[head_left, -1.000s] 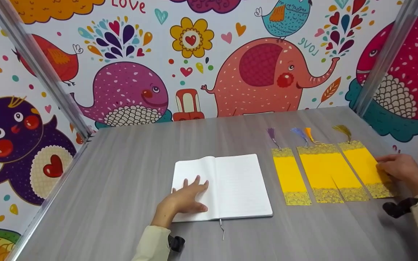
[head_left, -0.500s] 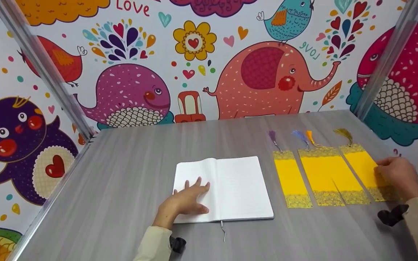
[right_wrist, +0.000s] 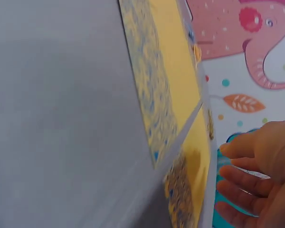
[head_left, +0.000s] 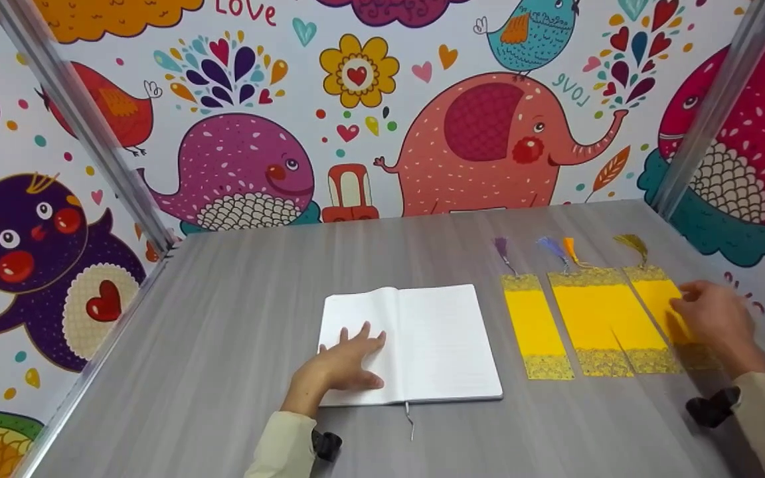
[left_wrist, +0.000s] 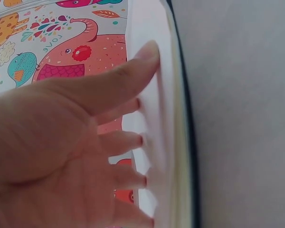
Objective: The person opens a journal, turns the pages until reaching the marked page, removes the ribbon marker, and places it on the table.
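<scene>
An open notebook [head_left: 445, 338] with white pages lies on the table, its ribbon hanging out at the near edge. My left hand [head_left: 341, 364] rests on the left page with fingers spread; fingertips [left_wrist: 140, 140] touch the paper in the left wrist view. To the right lie several yellow bookmarks with patterned gold ends and tassels. My right hand [head_left: 721, 325] is above the rightmost bookmark [head_left: 653, 295], covering its right side in the head view. Seen from the right wrist, the fingers [right_wrist: 242, 180] are loosely bent, with nothing between them, beside that bookmark.
A bookmark with a purple tassel [head_left: 534, 322] lies nearest the notebook. Two more, with blue and orange tassels, lie edge to edge, overlapping at the top [head_left: 598, 315]. Behind the grey table [head_left: 236, 318] stand printed cartoon walls and metal posts [head_left: 93, 133].
My right hand has moved left from the rightmost bookmark's right edge to over it. The left hand stays on the page. The head view has shifted slightly.
</scene>
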### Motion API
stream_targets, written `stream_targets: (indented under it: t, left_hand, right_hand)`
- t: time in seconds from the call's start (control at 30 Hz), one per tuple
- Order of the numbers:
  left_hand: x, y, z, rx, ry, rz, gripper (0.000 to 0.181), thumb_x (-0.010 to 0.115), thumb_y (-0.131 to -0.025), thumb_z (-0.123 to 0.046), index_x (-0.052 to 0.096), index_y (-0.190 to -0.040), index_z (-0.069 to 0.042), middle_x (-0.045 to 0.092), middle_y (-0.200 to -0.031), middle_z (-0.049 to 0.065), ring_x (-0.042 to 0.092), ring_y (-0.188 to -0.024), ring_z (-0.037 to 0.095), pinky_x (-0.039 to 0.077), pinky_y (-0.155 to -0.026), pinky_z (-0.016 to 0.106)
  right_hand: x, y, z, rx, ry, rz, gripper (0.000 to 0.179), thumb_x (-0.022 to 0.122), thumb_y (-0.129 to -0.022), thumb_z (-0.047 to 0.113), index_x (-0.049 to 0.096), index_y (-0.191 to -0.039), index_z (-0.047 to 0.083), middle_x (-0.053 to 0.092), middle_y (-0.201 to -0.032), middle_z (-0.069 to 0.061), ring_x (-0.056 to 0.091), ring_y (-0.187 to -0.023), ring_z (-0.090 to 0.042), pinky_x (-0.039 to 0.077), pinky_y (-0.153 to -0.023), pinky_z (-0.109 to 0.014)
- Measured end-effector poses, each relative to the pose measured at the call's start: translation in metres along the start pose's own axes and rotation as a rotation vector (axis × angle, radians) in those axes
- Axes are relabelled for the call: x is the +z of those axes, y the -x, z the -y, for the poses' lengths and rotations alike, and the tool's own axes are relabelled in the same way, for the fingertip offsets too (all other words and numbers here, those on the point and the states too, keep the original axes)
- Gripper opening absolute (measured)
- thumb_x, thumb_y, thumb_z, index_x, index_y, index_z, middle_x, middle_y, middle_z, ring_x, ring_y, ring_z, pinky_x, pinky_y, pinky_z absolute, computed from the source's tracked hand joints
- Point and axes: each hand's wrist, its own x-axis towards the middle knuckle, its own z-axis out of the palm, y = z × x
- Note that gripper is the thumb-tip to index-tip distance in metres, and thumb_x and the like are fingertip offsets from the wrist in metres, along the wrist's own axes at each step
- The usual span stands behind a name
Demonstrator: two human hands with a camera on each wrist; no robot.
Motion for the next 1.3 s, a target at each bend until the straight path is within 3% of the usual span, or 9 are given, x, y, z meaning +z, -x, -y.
stream_targets:
  t: [0.1,0.2,0.37,0.5,0.8,1.07,1.2,1.3]
  left_hand:
    - [0.0,0.0,0.0,-0.002,-0.007,0.009,0.08,0.077,-0.087,-0.023,0.038,-0.155,-0.013,0.016,-0.167,0.021,0.006,-0.151,0.055,0.007,-0.112,0.08]
    - [-0.001,0.0,0.001,0.004,-0.014,0.011,0.079,0.076,-0.087,-0.023,0.037,-0.155,-0.013,0.016,-0.167,0.021,0.007,-0.151,0.055,0.008,-0.112,0.08]
    - [-0.001,-0.001,0.001,0.01,-0.019,0.012,0.08,0.076,-0.087,-0.024,0.037,-0.156,-0.014,0.016,-0.167,0.02,0.007,-0.151,0.055,0.008,-0.113,0.08]
    - [0.0,-0.001,0.001,0.013,-0.009,0.006,0.08,0.077,-0.086,-0.023,0.038,-0.155,-0.012,0.017,-0.167,0.021,0.007,-0.151,0.056,0.007,-0.112,0.081]
    - [-0.002,0.001,0.0,0.014,-0.027,-0.004,0.08,0.077,-0.086,-0.025,0.038,-0.155,-0.012,0.018,-0.166,0.022,0.008,-0.15,0.056,0.008,-0.112,0.08]
    - [-0.002,0.007,0.002,0.025,-0.08,-0.022,0.076,0.072,-0.09,-0.031,0.038,-0.155,-0.01,0.02,-0.166,0.023,0.013,-0.15,0.056,0.012,-0.109,0.082]
    - [0.001,0.01,0.005,0.002,-0.082,-0.069,0.069,0.066,-0.094,-0.035,0.041,-0.154,-0.011,0.022,-0.165,0.024,0.016,-0.15,0.054,0.013,-0.107,0.085]
    - [0.007,0.012,0.007,-0.023,-0.042,-0.147,0.062,0.064,-0.096,-0.033,0.047,-0.15,-0.007,0.023,-0.162,0.031,0.018,-0.149,0.056,0.016,-0.108,0.083]
  right_hand:
    - [0.004,0.005,0.01,-0.098,0.013,0.01,0.065,0.056,-0.101,0.035,0.039,-0.147,-0.007,0.041,-0.145,-0.035,0.046,-0.109,-0.045,0.049,-0.08,-0.035]
    - [0.01,0.011,0.025,-0.147,0.016,0.014,0.069,0.056,-0.1,0.039,0.036,-0.151,-0.004,0.037,-0.149,-0.036,0.043,-0.114,-0.048,0.05,-0.087,-0.043]
    - [0.028,0.022,0.052,-0.203,0.032,-0.016,0.066,0.058,-0.1,0.035,0.036,-0.153,0.002,0.032,-0.153,-0.035,0.039,-0.12,-0.05,0.05,-0.099,-0.056]
    - [0.043,0.034,0.071,-0.299,0.079,-0.044,0.06,0.061,-0.099,0.027,0.042,-0.15,0.0,0.04,-0.148,-0.034,0.04,-0.122,-0.051,0.043,-0.105,-0.066]
    - [0.065,0.069,0.104,-0.447,0.096,-0.034,0.059,0.066,-0.096,0.025,0.047,-0.148,0.005,0.047,-0.146,-0.029,0.053,-0.123,-0.047,0.052,-0.097,-0.058]
    - [0.088,0.095,0.127,-0.468,-0.015,0.067,0.06,0.07,-0.094,0.028,0.049,-0.147,0.007,0.055,-0.142,-0.023,0.057,-0.121,-0.039,0.056,-0.095,-0.05]
    - [0.101,0.104,0.133,-0.539,-0.058,0.07,0.057,0.071,-0.093,0.022,0.052,-0.144,0.005,0.06,-0.136,-0.021,0.062,-0.117,-0.036,0.055,-0.097,-0.05]
    - [0.11,0.107,0.134,-0.56,-0.088,0.077,0.056,0.071,-0.093,0.021,0.053,-0.143,0.003,0.061,-0.134,-0.021,0.064,-0.115,-0.036,0.057,-0.093,-0.047]
